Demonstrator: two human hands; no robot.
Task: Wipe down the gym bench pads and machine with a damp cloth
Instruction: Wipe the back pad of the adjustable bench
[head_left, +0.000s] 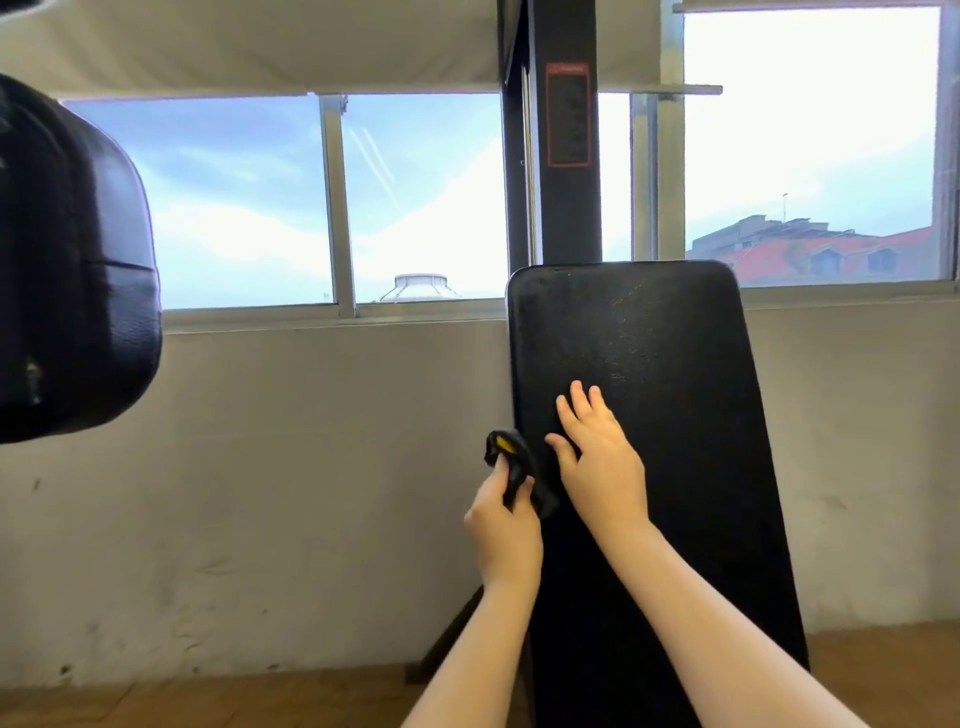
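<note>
A long black bench pad (670, 364) slopes up and away from me toward the window. My right hand (597, 457) lies flat on its lower left part, fingers spread and straight. My left hand (501, 519) is just off the pad's left edge and grips a bunched black cloth with a yellow patch (511, 457). The cloth touches or nearly touches the pad's side edge. Behind the pad rises the machine's black upright post (566, 156) with a red-framed label.
A second black padded part (67, 270) hangs large at the left edge, close to my head. A grey wall (311, 493) and window sill run behind the bench. A black frame leg (452, 639) angles down to the wooden floor (208, 701).
</note>
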